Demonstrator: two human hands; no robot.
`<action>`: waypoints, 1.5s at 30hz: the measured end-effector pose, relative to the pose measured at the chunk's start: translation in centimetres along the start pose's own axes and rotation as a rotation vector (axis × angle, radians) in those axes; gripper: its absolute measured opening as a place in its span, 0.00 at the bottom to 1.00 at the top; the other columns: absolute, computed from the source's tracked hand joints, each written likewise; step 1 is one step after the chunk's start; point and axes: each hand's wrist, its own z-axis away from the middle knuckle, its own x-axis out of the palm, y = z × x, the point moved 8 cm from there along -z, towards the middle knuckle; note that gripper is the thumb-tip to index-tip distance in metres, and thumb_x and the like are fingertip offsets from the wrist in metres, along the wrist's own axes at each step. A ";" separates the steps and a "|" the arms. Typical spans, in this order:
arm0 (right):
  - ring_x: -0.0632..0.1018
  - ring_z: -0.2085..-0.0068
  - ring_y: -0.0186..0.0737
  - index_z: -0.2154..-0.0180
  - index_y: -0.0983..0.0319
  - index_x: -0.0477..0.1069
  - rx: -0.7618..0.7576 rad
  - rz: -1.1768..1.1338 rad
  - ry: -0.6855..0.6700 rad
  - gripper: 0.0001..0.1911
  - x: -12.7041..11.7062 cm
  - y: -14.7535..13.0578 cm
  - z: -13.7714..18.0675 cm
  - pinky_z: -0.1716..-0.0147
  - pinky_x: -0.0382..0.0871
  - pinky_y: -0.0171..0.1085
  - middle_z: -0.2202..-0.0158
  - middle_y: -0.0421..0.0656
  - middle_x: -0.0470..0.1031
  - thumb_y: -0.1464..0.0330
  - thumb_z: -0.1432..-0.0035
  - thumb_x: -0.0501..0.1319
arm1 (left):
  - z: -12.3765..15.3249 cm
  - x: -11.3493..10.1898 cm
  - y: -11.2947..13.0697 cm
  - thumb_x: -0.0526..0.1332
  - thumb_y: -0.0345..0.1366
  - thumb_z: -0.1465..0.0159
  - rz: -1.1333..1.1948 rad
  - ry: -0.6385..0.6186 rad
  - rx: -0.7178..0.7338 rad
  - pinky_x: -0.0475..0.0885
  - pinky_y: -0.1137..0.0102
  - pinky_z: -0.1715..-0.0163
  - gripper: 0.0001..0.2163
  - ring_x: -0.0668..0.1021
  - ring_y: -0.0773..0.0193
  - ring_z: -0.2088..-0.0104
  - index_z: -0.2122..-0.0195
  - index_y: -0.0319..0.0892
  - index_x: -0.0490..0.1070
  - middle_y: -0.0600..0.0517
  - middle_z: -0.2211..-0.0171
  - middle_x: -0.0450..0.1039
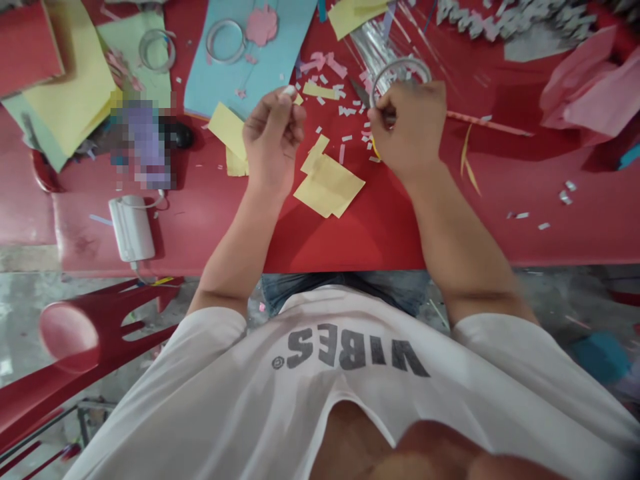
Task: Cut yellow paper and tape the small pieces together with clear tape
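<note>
My left hand (274,130) is closed in a pinch above the table, with a small whitish bit (289,90) at the thumb and fingertip, too small to name. To its right, my right hand (413,127) is closed on a roll of clear tape (425,69), whose ring stands up past the knuckles. A dark pointed blade (359,91) and a yellow curved edge (375,148) show beside that hand, partly hidden. Between and below the hands lie yellow paper pieces (333,187). White and pink paper snippets (347,111) are scattered between the hands.
The red table (350,250) carries blue paper (200,87) with another tape roll (226,41) and a pink paper flower (261,25). A white power bank (133,228) lies left, a pink pencil (490,123) right. Pink tissue paper (590,87) sits far right; a red chair (70,333) stands lower left.
</note>
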 end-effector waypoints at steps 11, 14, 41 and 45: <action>0.78 0.59 0.51 0.57 0.50 0.69 -0.008 -0.302 0.079 0.03 -2.6 -6.0 1.5 0.54 0.76 0.52 0.58 0.42 0.78 0.60 0.28 0.61 | 3.7 4.1 1.0 0.68 0.54 0.33 -0.188 -0.184 0.103 0.72 0.65 0.63 0.12 0.75 0.68 0.68 0.58 0.53 0.79 0.55 0.69 0.73; 0.79 0.60 0.50 0.57 0.49 0.72 0.030 -0.431 0.022 0.11 -3.2 -7.6 2.0 0.57 0.78 0.51 0.59 0.42 0.78 0.51 0.27 0.59 | 4.3 4.2 1.1 0.68 0.52 0.33 -0.281 -0.127 0.061 0.75 0.65 0.61 0.12 0.80 0.64 0.65 0.61 0.49 0.79 0.53 0.69 0.73; 0.67 0.73 0.40 0.74 0.55 0.68 0.080 -0.915 -0.095 0.23 0.7 -7.1 1.7 0.72 0.64 0.42 0.74 0.39 0.67 0.46 0.39 0.66 | 4.5 5.0 1.6 0.60 0.32 0.36 -0.387 -0.310 -0.009 0.67 0.69 0.76 0.11 0.73 0.69 0.78 0.76 0.45 0.77 0.55 0.80 0.72; 0.62 0.78 0.34 0.72 0.57 0.71 0.063 -1.189 -0.076 0.19 1.1 -7.4 1.8 0.76 0.59 0.38 0.77 0.36 0.65 0.52 0.38 0.70 | 3.0 3.8 2.2 0.69 0.42 0.38 -0.516 -0.265 0.076 0.68 0.65 0.75 0.07 0.76 0.65 0.73 0.59 0.54 0.79 0.57 0.75 0.76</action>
